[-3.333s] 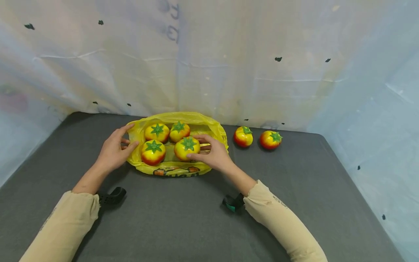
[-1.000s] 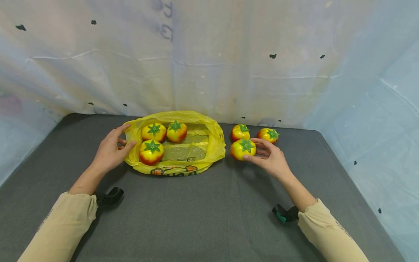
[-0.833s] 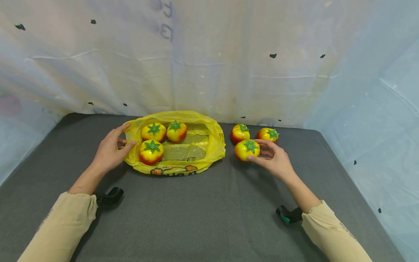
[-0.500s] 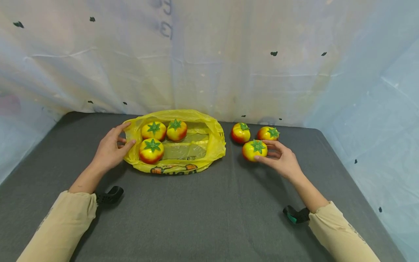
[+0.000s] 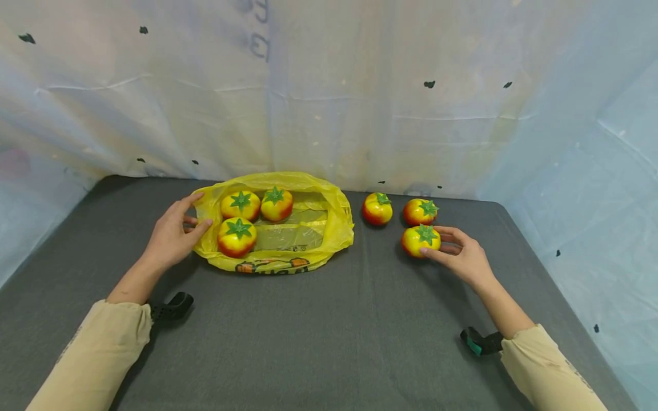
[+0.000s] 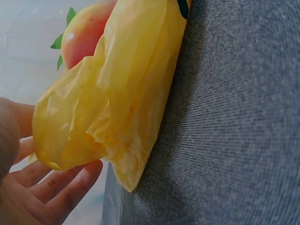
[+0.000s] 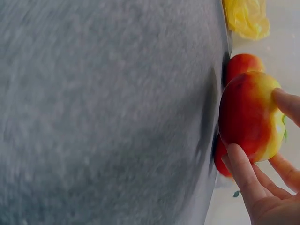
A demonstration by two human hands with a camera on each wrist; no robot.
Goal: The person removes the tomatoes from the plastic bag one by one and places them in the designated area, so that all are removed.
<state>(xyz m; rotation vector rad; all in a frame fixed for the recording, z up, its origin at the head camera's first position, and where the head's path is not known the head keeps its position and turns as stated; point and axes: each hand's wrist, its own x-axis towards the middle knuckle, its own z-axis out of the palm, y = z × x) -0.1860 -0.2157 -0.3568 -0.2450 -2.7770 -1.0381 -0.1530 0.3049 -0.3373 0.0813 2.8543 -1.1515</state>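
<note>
My left hand (image 5: 172, 233) holds the left end of a yellow plastic bag (image 5: 336, 220), thumb and fingers at its rim; the left wrist view shows these fingers against the crumpled bag (image 6: 136, 93). Inside the open bag sit three shiny yellow-red tomatoes with green star-shaped leaves: a back-left tomato (image 5: 237, 212), a back-middle tomato (image 5: 276, 210) and a front tomato (image 5: 233, 244). Out to the right, my right hand (image 5: 465, 257) grips another tomato (image 5: 417, 245) between thumb and fingers. In the right wrist view, this tomato (image 7: 248, 117) appears just above the table.
Behind the held tomato stands one loose tomato (image 5: 416, 212), with another loose tomato (image 5: 377, 212) to its left. All rest on a dark grey table (image 5: 288, 337). Pale plastic sheeting (image 5: 329, 114) hangs along the back edge and both sides.
My right hand has lifted one tomato out of the bag and carried it right, past the left loose tomato, to in front of the right one. The left hand stays at the bag.
</note>
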